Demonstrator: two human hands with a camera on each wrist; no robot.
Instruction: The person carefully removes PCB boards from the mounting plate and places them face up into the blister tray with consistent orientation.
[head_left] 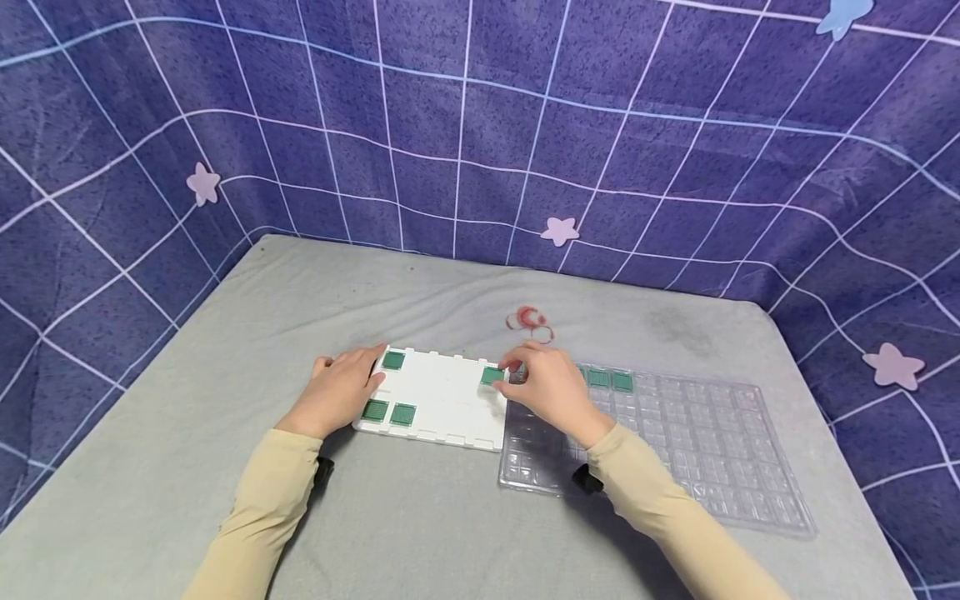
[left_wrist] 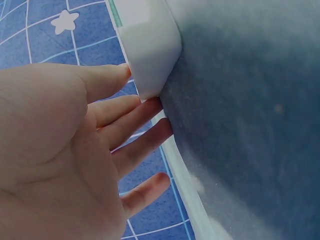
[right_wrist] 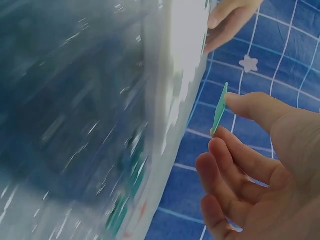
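My right hand [head_left: 551,385] pinches a thin green square chip [right_wrist: 220,109] by its edges between thumb and forefinger, the other fingers loosely bent. In the head view the chip is over the far right corner of a white tray [head_left: 450,396]. My left hand [head_left: 337,387] rests at the tray's left end, fingers fairly straight, with thumb and fingertips touching its edge. One green chip [head_left: 393,360] lies in the tray's far left corner. Two more, a left one [head_left: 374,411] and a right one [head_left: 402,414], lie along its near side.
To the right lies a clear plastic tray [head_left: 720,450] with rows of square pockets, close against the white tray and partly under my right forearm. Green chips [head_left: 622,382] sit in its far row. A red mark [head_left: 529,317] shows on the grey cloth behind. Purple gridded fabric [head_left: 420,108] surrounds the table.
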